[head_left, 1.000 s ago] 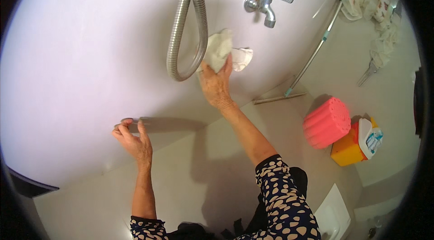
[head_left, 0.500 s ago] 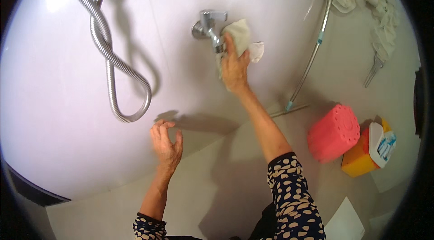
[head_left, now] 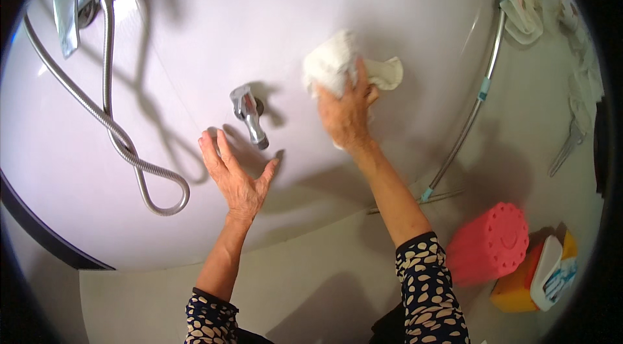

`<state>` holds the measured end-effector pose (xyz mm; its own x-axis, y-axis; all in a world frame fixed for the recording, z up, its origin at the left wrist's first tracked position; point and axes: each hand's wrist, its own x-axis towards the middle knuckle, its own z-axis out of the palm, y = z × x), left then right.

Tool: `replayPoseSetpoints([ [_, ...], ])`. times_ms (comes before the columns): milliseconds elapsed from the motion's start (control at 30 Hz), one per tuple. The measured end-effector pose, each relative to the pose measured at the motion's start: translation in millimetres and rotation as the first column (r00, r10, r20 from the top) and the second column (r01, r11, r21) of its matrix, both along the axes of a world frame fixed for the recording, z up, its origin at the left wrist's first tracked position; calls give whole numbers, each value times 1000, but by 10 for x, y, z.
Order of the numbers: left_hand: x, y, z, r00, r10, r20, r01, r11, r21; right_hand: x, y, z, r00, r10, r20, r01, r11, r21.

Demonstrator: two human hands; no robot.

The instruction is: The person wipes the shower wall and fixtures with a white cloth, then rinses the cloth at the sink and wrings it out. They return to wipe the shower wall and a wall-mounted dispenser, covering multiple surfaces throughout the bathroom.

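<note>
1. My right hand (head_left: 347, 117) clutches a crumpled white cloth (head_left: 337, 65) and presses it flat against the glossy white wall (head_left: 402, 13), up and to the right of the chrome tap (head_left: 248, 114).
2. My left hand (head_left: 237, 178) is released, fingers spread, palm on the wall just below the tap.
3. A ribbed metal shower hose (head_left: 123, 143) loops at the left.
4. On the floor to the right sits a pink ridged tub (head_left: 487, 243), possibly a stool.
</note>
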<state>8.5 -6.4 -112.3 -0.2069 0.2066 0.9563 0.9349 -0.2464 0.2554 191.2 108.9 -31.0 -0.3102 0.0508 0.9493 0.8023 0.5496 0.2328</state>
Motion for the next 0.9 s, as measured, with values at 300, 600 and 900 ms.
replayPoseSetpoints([
  [300,-399,74,172,979,172,109,-166,984,-60,-502,-161,758,999,41,35,-44,992,120],
  [600,-406,-61,320,943,236,235,-199,965,-174,-1504,-601,1119,958,255,128,-284,896,342],
  [900,-305,-42,463,903,362,232,-292,912,-288,-1794,-541,1547,934,226,277,-301,915,268],
])
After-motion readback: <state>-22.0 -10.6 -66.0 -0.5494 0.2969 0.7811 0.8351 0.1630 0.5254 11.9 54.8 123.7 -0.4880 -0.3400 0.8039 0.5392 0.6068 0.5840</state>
